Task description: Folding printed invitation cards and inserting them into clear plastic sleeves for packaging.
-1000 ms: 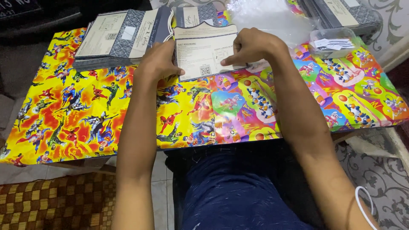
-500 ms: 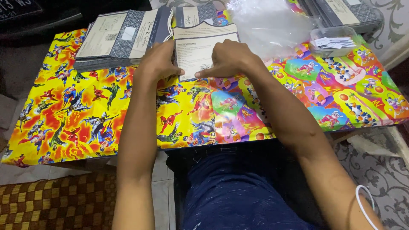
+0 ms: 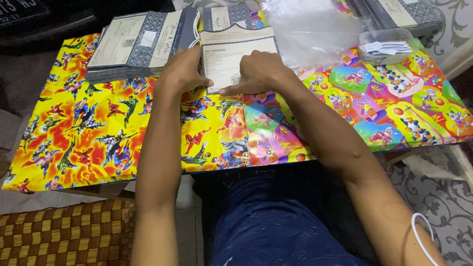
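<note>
1. Head view: the left hand (image 3: 183, 70) and the right hand (image 3: 256, 74) pressed flat, fingers closed, on a cream printed card (image 3: 236, 55) lying on the tabletop (image 3: 98, 138), beside a grey card stack (image 3: 133, 44)
2. Clear plastic bag (image 3: 315, 29) lay just right of it

Matt paper card (image 3: 235, 54) lies on glossy wrapping paper (image 3: 98, 143) (smooth, shiny).

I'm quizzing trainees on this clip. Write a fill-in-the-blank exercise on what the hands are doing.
1. Both hands rest on a printed ____ card.
2. The left hand lies beside a ____ of grey cards.
3. The table is covered in cartoon wrapping ____.
4. The right hand lies near a clear plastic ____.

Missing words: white; stack; paper; bag
</note>
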